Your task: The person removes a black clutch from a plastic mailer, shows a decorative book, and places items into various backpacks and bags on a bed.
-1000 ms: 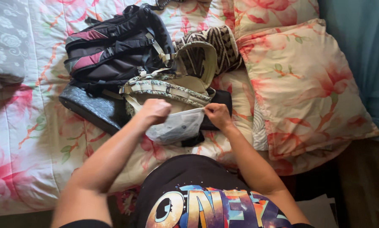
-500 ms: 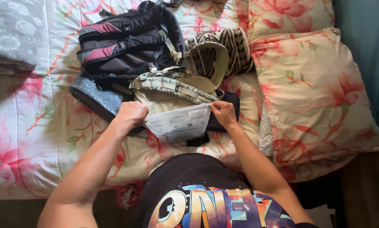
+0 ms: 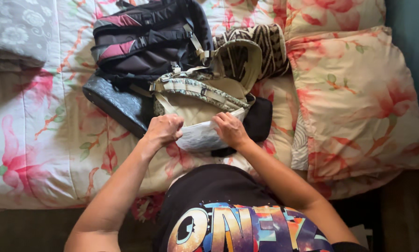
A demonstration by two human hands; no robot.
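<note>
Across the floral bed (image 3: 41, 154), a dark backpack (image 3: 144, 42) is lying against a camouflage bag (image 3: 197, 95) near the foot edge, where the left hand (image 3: 163, 130) and right hand (image 3: 231, 130) are clamping a clear plastic pouch (image 3: 201, 137).

1. A bed with a pink floral cover (image 3: 46, 154) carried everything.
2. On it lay a dark backpack (image 3: 144, 42), a camouflage pouch (image 3: 195, 93) and a floral pillow (image 3: 359, 98).
</note>
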